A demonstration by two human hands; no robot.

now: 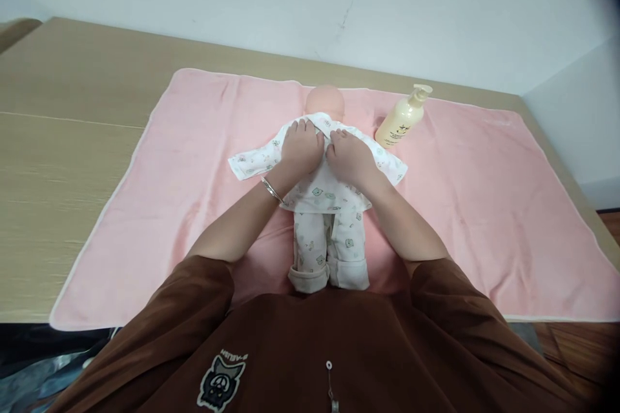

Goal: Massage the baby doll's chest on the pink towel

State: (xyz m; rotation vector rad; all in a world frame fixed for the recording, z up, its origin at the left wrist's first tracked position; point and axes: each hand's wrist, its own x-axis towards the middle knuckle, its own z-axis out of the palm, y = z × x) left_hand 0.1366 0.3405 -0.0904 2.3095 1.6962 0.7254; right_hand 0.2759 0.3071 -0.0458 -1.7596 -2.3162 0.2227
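Observation:
A doll with a bare pink head (325, 102) lies on a pink mat (465, 206), dressed in a white patterned top (317, 197) and white patterned trousers (349, 242) with rolled cuffs. Its sleeves spread out to both sides. On the left of the doll's chest rests my left hand (303, 147), its fingers bent over the top near the collar. My right hand (349, 156) is on the other side of the chest, fingers curled against the fabric by the collar. The thumbs are close together, and any cloth pinched under the fingers is hidden.
A cream pump bottle (401, 124) stands on the mat to the right of the doll's head. The wooden table (62, 161) shows beyond the mat on the left. A pale wall (242, 0) rises behind the table.

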